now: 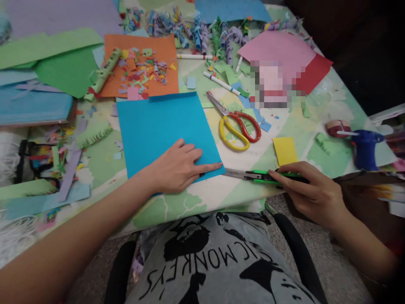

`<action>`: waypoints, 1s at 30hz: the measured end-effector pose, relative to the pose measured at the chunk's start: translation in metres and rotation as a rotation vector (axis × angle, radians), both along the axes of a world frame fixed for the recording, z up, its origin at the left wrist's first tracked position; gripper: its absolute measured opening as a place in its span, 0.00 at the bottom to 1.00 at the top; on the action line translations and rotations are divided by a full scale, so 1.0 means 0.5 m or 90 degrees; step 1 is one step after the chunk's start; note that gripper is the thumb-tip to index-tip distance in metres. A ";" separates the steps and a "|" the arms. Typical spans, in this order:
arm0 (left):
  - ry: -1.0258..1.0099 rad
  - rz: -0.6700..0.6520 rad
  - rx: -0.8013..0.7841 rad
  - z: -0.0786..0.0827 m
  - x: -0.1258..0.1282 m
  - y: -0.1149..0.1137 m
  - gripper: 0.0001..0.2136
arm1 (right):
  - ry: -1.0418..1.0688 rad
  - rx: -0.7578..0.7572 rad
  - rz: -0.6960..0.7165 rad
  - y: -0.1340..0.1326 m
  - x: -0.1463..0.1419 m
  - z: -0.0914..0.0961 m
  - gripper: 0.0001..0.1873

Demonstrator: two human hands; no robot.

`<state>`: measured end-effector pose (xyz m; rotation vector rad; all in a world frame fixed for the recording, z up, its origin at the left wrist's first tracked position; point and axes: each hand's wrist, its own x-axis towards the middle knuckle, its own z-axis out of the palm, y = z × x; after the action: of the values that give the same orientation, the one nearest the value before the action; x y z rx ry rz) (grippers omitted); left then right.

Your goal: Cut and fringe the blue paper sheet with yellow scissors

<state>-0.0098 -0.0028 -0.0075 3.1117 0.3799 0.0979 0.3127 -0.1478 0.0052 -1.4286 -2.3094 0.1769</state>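
Note:
My left hand [180, 166] lies flat, fingers stretched, on the near right corner of a folded blue paper sheet [161, 124] on the table. Just right of that corner, my right hand [311, 192] grips a green and black utility knife [265, 176]. Its metal blade points left and its tip lies at the blue sheet's corner, near my left fingertips. A small yellow paper piece [285, 150] lies just beyond the knife.
Scissors with red and yellow handles [236, 124] lie right of the blue sheet. An orange sheet [142, 63] covered in scraps, green sheets [63, 63], a pink sheet [278, 50], curled paper strips [196, 27], markers [221, 82] and a blue glue gun [365, 147] crowd the table.

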 end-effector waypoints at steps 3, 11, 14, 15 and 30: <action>-0.003 0.004 -0.007 0.001 0.000 -0.001 0.22 | -0.003 0.003 -0.001 -0.002 -0.001 -0.002 0.26; 0.034 -0.002 0.028 0.003 0.001 -0.001 0.23 | -0.019 -0.005 -0.017 -0.009 -0.009 -0.003 0.25; 0.032 -0.004 0.030 0.002 0.002 -0.001 0.23 | -0.029 -0.008 -0.022 -0.014 -0.009 -0.002 0.26; 0.030 -0.005 0.031 0.002 0.002 -0.001 0.23 | -0.027 -0.009 -0.027 -0.015 -0.008 -0.002 0.26; 0.006 -0.005 0.027 -0.002 0.000 -0.001 0.23 | -0.010 0.004 -0.015 -0.012 -0.016 0.000 0.25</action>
<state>-0.0097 -0.0031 -0.0086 3.1571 0.3696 0.0921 0.3047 -0.1540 0.0052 -1.4590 -2.3018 0.1516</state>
